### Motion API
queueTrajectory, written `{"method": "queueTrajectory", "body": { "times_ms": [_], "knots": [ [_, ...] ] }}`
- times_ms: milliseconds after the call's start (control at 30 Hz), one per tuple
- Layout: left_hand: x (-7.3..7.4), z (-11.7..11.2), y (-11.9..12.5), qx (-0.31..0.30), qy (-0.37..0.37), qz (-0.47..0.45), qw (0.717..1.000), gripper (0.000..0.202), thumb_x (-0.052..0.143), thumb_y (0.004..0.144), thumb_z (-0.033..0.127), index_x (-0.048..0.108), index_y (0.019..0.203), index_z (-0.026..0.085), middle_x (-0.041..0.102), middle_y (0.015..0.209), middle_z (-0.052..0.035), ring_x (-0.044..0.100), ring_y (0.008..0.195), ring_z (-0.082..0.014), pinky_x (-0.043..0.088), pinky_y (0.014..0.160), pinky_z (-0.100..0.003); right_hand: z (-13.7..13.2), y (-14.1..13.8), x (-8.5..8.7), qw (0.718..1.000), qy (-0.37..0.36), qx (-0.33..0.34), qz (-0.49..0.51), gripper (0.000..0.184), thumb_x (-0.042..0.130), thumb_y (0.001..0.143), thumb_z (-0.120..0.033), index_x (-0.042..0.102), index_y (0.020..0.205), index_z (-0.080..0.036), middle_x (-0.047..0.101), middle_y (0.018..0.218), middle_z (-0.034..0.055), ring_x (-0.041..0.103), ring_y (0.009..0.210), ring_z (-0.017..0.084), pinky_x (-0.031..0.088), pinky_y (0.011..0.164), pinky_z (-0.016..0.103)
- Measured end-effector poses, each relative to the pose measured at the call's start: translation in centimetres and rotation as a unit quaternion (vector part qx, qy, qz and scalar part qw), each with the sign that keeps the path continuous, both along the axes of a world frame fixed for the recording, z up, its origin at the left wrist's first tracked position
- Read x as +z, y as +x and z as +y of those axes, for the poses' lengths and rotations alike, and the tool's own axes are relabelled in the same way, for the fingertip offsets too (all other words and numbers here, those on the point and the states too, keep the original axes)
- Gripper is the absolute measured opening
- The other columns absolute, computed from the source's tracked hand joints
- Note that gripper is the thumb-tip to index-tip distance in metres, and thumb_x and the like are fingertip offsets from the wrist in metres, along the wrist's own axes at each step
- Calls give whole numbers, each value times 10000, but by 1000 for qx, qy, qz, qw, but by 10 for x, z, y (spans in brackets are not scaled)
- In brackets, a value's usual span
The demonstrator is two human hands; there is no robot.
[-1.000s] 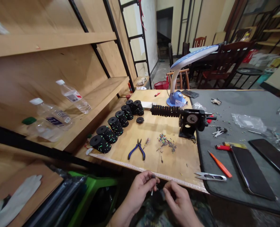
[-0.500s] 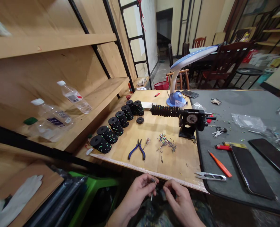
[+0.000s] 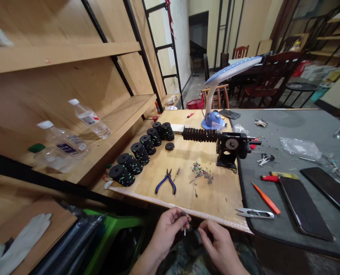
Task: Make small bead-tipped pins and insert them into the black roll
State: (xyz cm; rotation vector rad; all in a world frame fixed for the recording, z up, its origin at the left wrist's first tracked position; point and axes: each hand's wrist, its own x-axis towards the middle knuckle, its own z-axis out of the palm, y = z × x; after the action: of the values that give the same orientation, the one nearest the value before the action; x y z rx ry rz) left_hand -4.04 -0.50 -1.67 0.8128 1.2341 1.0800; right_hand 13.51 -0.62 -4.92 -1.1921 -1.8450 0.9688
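The left hand's (image 3: 170, 230) fingers pinch a small white-stemmed piece (image 3: 184, 231) beyond the worktop's (image 3: 207, 208) front edge; the right hand's (image 3: 218, 241) curl close together, any hold unclear. A loosened pinch could drop it lapward.

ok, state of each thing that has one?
Left hand, pinching a small dark-and-white piece
Right hand, thumb and fingertips together, any contents unclear
Pliers, handles spread
Snips, lying flat, blades' opening unclear
Beads, loose in a heap
Desk lamp, upright, lit or not unclear
Bottles, capped
Phone beside the snips, screen dark
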Motion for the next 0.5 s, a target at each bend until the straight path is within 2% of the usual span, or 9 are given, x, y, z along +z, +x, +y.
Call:
{"method": "queueTrajectory", "body": {
  "times_ms": [67,133,200,267,367,433,500],
  "knots": [
    [2,-1,-1,-13,12,22,1000,244,742,711,355,659,739,127,680,710,-53,589,593,-137,421,565,-231,2,2,5,1000,-14,13,-1,157,517,861,-227,628,750,-210,654,675,32,608,619,184,464,595,269],
    [4,-2,0,-32,27,49,998,219,720,733,343,666,747,132,669,679,-42,588,597,-144,433,579,-239,4,2,11,999,-28,25,11,131,559,840,-234,666,911,-213,714,832,70,654,768,224,500,710,309],
    [7,-4,1,-45,47,77,995,185,687,765,320,672,762,136,657,655,-34,589,617,-153,446,611,-249,5,2,18,998,-42,29,31,306,591,816,-236,629,1118,-213,711,1040,109,648,941,258,502,819,347],
    [10,-6,2,-48,63,97,992,160,660,787,296,671,766,139,655,660,-36,592,640,-160,458,643,-259,7,1,24,996,-66,39,48,428,591,802,-220,568,1229,-213,674,1163,119,622,1035,266,498,855,352],
    [14,-8,3,-48,75,113,990,146,643,795,279,653,741,144,654,670,-40,592,651,-167,466,656,-265,11,-5,31,988,-115,76,75,356,556,812,-181,593,1164,-222,706,1069,77,639,968,232,489,840,318],
    [16,-9,4,-49,72,114,990,147,642,793,279,641,731,146,643,654,-33,589,639,-165,467,642,-261,12,-9,32,981,-138,97,94,227,525,842,-189,621,1046,-213,716,882,34,645,821,196,482,781,289],
    [16,-8,4,-48,62,107,991,156,647,790,289,637,731,145,633,637,-25,585,623,-158,462,620,-251,13,-12,29,978,-157,99,99,148,496,875,-227,629,934,-199,663,709,-5,598,664,161,462,669,256]
  ]
}}
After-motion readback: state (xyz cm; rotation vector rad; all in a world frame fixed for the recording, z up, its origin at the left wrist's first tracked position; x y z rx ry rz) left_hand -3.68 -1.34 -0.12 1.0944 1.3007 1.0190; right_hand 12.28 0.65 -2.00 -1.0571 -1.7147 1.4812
